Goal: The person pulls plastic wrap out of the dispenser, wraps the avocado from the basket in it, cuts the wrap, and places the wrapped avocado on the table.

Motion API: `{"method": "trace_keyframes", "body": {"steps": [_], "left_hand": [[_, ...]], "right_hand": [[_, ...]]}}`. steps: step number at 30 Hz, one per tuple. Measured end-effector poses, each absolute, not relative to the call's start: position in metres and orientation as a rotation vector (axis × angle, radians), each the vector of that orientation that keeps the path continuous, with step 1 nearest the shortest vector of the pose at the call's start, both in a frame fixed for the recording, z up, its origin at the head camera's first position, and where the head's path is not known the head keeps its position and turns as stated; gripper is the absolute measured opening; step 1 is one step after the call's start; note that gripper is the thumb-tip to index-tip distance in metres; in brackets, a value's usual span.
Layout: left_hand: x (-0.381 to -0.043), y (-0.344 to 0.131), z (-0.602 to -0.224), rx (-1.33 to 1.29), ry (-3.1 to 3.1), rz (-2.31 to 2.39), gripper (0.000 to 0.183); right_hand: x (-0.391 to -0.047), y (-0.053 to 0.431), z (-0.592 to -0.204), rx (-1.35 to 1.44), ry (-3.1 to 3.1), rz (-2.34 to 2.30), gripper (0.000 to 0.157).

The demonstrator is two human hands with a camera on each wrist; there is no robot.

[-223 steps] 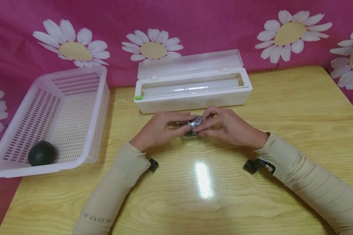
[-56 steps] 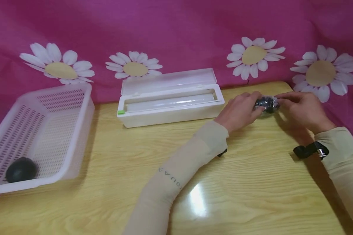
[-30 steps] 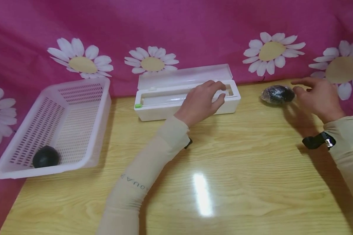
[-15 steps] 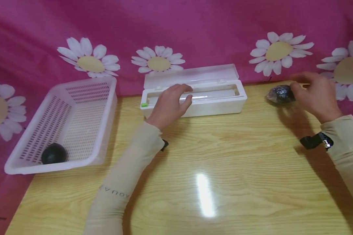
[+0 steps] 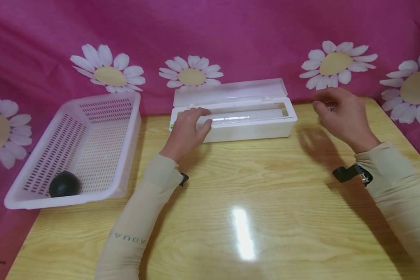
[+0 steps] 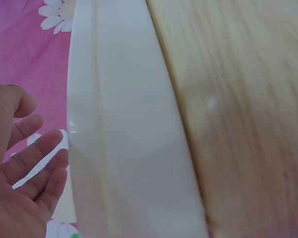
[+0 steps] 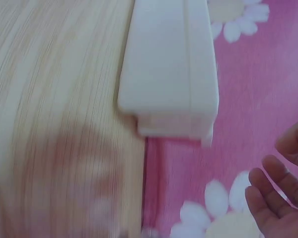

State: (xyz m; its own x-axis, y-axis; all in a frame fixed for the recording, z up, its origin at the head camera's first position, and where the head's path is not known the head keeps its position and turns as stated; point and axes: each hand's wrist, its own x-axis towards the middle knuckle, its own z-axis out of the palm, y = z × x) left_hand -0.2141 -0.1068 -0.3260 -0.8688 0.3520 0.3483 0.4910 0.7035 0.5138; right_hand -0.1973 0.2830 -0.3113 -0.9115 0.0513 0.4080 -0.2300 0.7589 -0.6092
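A long white cling film box (image 5: 252,132) stands at the back with its lid up and a roll of film (image 5: 248,115) inside. My left hand (image 5: 187,132) is over its left end, fingers loosely bent; in the left wrist view the hand (image 6: 25,168) holds nothing. At the back right my right hand (image 5: 346,116) hovers above the table, and its fingers are relaxed and bare in the right wrist view. A dark oval thing wrapped in film (image 5: 331,109) lies behind it, mostly hidden by the hand.
A white perforated basket (image 5: 126,155) stands at the left with a dark round thing (image 5: 64,184) in its near corner. A green slider (image 5: 172,126) sits at the box's left end. Behind the wooden table (image 5: 283,233) hangs a pink flowered cloth (image 5: 238,39).
The dark wrapped thing was handled by both hands, carried to the back right and let go. My left hand moved left along the box; the right hand has just come left off the wrapped thing.
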Motion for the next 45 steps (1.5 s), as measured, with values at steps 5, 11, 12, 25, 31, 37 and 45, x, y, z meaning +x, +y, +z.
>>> {"method": "trace_keyframes", "body": {"steps": [5,11,12,25,31,37,45], "left_hand": [[-0.214,-0.108,-0.337,-0.684,-2.714,-0.956,0.034],[-0.213,-0.109,-0.344,-0.668,-2.766,-0.974,0.037],[-0.213,-0.109,-0.344,-0.670,-2.765,-0.970,0.038],[-0.212,-0.110,-0.345,-0.600,-2.781,-0.831,0.041],[-0.211,-0.110,-0.346,-0.570,-2.802,-0.793,0.043],[-0.213,-0.111,-0.345,-0.611,-2.791,-0.756,0.036],[-0.219,-0.111,-0.347,-0.632,-2.800,-0.742,0.034]], "right_hand": [[-0.196,0.254,-0.315,0.266,-2.533,0.982,0.027],[-0.198,0.226,-0.319,0.402,-2.554,0.975,0.027],[-0.198,0.223,-0.319,0.421,-2.558,0.973,0.027],[-0.208,0.205,-0.326,0.574,-2.645,0.935,0.031],[-0.214,0.203,-0.330,0.650,-2.677,0.918,0.032],[-0.217,0.204,-0.333,0.681,-2.738,0.870,0.031],[-0.223,0.206,-0.332,0.761,-2.800,0.808,0.027]]}}
